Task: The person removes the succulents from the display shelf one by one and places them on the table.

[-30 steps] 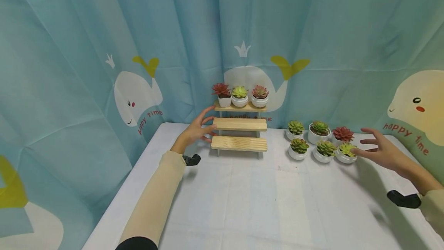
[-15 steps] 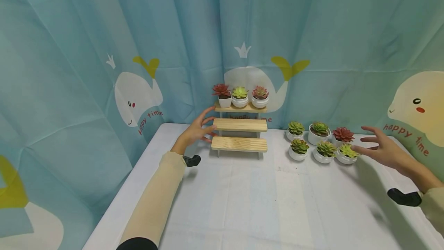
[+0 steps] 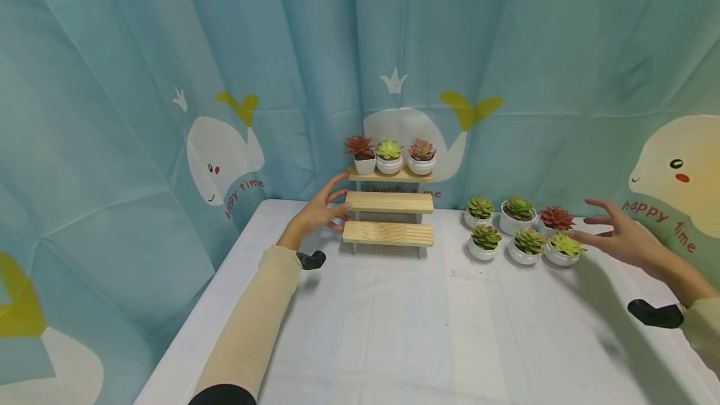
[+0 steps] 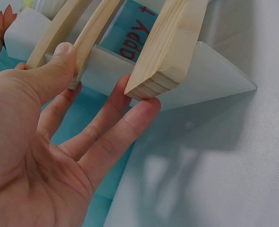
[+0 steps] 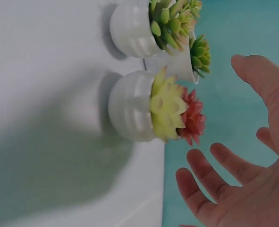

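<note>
My left hand [image 3: 316, 212] touches the left end of a three-tier wooden plant stand [image 3: 388, 202]. In the left wrist view, its thumb lies against the middle plank [image 4: 89, 40] and its spread fingers [image 4: 125, 127] reach the plank ends. Three potted succulents stand on the top tier: a dark red one [image 3: 359, 145], a lime-green one [image 3: 389, 150] and a pinkish one [image 3: 421, 150]. My right hand [image 3: 627, 239] hovers with parted fingers beside a yellow-green succulent [image 3: 565, 245] in a white pot, holding nothing. Behind that plant is a red succulent [image 3: 557, 218].
Several green succulents in white pots, among them one in a larger pot [image 3: 517, 215] and a front one [image 3: 527, 242], stand on the white-covered table [image 3: 439, 324] right of the stand. A blue curtain [image 3: 304, 67] with whale prints hangs behind.
My right hand has risen slightly, so its thumb is now higher beside the yellow-green succulent. My left hand stays at the stand, and the plants have not moved.
</note>
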`<state>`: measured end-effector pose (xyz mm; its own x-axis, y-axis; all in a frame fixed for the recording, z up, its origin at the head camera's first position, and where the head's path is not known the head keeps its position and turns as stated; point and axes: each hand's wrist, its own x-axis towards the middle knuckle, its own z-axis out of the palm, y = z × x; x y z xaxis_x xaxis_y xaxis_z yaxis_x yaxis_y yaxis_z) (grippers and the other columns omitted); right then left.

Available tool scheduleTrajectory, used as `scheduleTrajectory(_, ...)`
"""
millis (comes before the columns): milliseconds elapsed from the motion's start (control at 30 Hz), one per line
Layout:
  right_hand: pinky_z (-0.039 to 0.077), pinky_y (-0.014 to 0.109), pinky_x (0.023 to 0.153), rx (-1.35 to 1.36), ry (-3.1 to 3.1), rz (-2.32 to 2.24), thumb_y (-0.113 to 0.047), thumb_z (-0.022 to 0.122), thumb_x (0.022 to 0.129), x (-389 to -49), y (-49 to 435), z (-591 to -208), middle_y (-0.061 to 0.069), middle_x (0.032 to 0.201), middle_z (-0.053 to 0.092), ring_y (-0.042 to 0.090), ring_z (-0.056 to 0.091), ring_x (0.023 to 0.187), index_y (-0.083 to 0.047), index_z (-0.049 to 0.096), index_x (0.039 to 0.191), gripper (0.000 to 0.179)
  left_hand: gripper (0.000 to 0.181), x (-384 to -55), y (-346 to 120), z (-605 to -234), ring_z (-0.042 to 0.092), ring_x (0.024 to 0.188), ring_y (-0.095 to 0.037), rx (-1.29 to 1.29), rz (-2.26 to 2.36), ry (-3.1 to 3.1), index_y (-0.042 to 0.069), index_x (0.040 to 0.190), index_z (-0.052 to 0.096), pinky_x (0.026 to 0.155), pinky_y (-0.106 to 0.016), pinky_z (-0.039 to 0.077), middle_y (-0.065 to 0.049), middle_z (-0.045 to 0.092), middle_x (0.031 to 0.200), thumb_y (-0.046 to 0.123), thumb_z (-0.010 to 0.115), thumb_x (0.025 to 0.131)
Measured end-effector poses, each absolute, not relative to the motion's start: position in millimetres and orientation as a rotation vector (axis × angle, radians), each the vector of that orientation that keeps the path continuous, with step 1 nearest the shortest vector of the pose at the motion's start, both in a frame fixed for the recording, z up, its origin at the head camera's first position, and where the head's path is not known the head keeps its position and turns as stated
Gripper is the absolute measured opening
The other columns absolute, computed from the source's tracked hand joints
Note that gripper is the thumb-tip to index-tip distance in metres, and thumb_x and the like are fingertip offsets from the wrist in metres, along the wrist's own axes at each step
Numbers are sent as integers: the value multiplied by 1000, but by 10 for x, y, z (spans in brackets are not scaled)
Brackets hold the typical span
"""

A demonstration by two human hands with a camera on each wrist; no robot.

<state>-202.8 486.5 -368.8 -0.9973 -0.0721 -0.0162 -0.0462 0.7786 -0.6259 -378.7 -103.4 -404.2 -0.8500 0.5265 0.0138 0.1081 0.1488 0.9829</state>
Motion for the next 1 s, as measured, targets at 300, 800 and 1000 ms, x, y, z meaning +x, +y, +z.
scheduleTrajectory(300, 51, 68, 86, -152, 2937, -1018, -28, 62, 106, -2179, 4717, -3433, 47, 146, 31, 69, 41, 124, 5, 0, 161, 89, 79, -3776, -1027, -4028, 60, 124, -46, 609, 1750, 2097, 43, 163, 21, 75, -54, 61, -12, 25, 168, 16, 64, 103)
scheduleTrajectory(800, 52, 65, 89, -221, 2930, -1051, -33, 66, 103, -2460, 4318, -3219, 43, 150, 32, 63, 46, 126, -2, 0, 164, 94, 78, -3779, -1031, -4034, 61, 119, -51, 619, 1744, 2096, 42, 163, 20, 77, -54, 61, -14, 22, 168, 16, 64, 104)
scheduleTrajectory(1000, 53, 61, 88, -268, 2924, -1078, -34, 66, 103, -2571, 4188, -3185, 40, 152, 33, 59, 47, 127, -6, 2, 165, 93, 78, -3783, -1038, -4031, 61, 121, -49, 613, 1741, 2099, 43, 163, 20, 77, -55, 61, -13, 23, 168, 17, 64, 104)
